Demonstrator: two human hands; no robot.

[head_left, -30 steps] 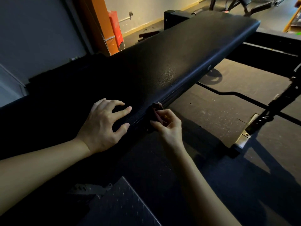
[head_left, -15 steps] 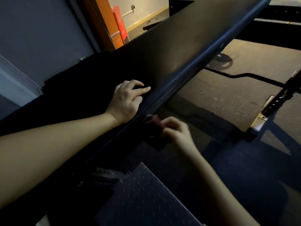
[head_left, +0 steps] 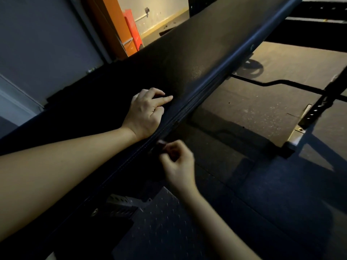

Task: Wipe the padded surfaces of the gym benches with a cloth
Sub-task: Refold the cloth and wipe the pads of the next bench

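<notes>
1. Padded surface (head_left: 197, 53): long, black, running diagonally from lower left to upper right. Its stitched side edge faces the floor (head_left: 253, 113).
2. Left hand (head_left: 145, 113): lying on top of the padded surface near that edge, forearm along the pad. Index finger straight and touching the pad, other fingers bent. Nothing seen in it, so released.
3. Right hand (head_left: 178, 164): below the left, at the side edge of the pad. Fingers curled, fingertips pinching a small dark reddish cloth (head_left: 161, 143). This hand is motion-blurred.
4. Cloth: at the pad's side edge, just under the stitching. Only a small bit shows past the fingertips; whether it touches the edge cannot be told.
5. Surroundings:
   - a dimpled metal plate (head_left: 165, 222) under the bench
   - a black upright with holes (head_left: 317, 107) at right
   - an orange post (head_left: 110, 25) by the grey wall (head_left: 41, 40) at upper left
</notes>
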